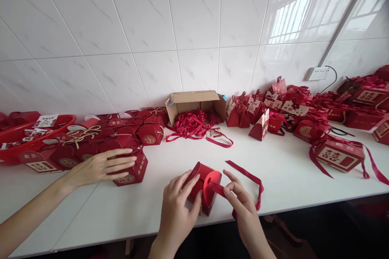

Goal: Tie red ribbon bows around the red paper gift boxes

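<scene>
In the head view a small red gift box [194, 182] rests near the table's front edge, its rounded red flap [209, 188] facing right. My left hand [180, 202] is closed around the box's left side, thumb along the front. Between the thumb and fingers of my right hand [240, 198] is a dark red ribbon [257, 182]. One end of it lies against the round flap, by a small hole. The rest loops over the table to the right of the box.
Another person's hand [103, 166] touches a red box in the rows at left. A cardboard box [194, 97] of ribbons stands at the wall. Finished-looking red boxes [338, 153] with ribbons crowd the right. A red basin [65, 127] and a wall socket [317, 73] are also there.
</scene>
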Action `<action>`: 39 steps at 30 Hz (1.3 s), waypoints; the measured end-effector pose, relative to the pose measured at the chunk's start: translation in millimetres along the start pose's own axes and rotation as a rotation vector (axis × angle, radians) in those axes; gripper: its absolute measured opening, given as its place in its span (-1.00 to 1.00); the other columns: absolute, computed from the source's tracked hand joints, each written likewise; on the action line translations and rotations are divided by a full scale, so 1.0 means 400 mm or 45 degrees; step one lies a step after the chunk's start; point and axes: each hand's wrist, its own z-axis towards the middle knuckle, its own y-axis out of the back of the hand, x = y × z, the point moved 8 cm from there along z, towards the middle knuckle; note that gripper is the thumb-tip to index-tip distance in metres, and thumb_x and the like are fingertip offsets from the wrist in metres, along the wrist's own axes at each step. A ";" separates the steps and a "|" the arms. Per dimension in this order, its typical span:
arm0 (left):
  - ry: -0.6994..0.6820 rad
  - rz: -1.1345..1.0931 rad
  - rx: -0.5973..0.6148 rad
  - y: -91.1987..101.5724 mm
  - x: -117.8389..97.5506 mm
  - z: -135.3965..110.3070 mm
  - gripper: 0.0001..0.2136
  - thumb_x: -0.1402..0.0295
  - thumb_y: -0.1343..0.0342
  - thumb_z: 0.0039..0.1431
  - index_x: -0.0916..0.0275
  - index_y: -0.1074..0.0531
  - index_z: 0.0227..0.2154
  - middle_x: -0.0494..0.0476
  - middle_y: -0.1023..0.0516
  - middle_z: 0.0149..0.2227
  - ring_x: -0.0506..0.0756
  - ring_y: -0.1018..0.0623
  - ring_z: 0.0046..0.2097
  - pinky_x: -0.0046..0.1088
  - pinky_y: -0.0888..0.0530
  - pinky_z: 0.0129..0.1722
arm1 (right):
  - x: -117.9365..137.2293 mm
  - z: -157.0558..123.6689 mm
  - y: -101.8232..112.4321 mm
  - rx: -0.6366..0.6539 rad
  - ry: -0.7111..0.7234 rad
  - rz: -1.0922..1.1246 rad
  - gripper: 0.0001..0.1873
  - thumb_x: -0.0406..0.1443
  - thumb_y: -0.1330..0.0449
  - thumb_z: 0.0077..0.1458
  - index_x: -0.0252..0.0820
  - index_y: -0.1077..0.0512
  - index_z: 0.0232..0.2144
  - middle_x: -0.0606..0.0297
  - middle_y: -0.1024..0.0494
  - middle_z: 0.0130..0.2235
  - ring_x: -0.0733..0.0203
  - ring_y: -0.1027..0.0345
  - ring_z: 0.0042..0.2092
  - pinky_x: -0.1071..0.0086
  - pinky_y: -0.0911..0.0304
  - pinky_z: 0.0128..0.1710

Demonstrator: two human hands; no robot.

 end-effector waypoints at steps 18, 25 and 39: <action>0.026 -0.202 0.155 -0.031 -0.001 0.078 -0.78 0.46 -0.02 0.13 0.05 -0.52 -0.28 0.11 -0.41 0.07 0.28 -0.24 0.20 0.06 -0.32 0.09 | -0.003 0.038 -0.013 -0.072 0.013 -0.152 -0.64 0.03 -0.19 -0.01 -0.13 -0.38 -0.53 0.18 -0.30 0.16 -0.13 0.01 0.24 -0.01 0.12 0.20; -0.001 -0.128 0.075 -0.023 -0.008 0.086 -0.82 0.46 -0.03 0.11 0.09 -0.52 -0.42 0.11 -0.46 -0.04 0.30 -0.26 0.16 0.06 -0.31 0.07 | -0.006 0.041 -0.013 -0.088 0.095 -0.306 -0.65 0.01 -0.16 0.03 -0.12 -0.39 -0.53 0.14 -0.32 0.13 -0.16 -0.02 0.23 -0.07 0.08 0.19; -0.148 -0.254 -0.213 0.151 -0.060 0.154 -0.91 0.40 -0.09 0.14 0.14 -0.50 -0.39 0.15 -0.45 -0.16 0.20 -0.39 0.05 -0.12 -0.36 0.08 | 0.178 0.074 -0.120 0.314 0.552 -0.625 -0.82 -0.21 -0.11 0.18 -0.06 -0.46 -0.21 0.23 -0.54 -0.20 0.09 -0.39 -0.12 0.19 -0.28 -0.08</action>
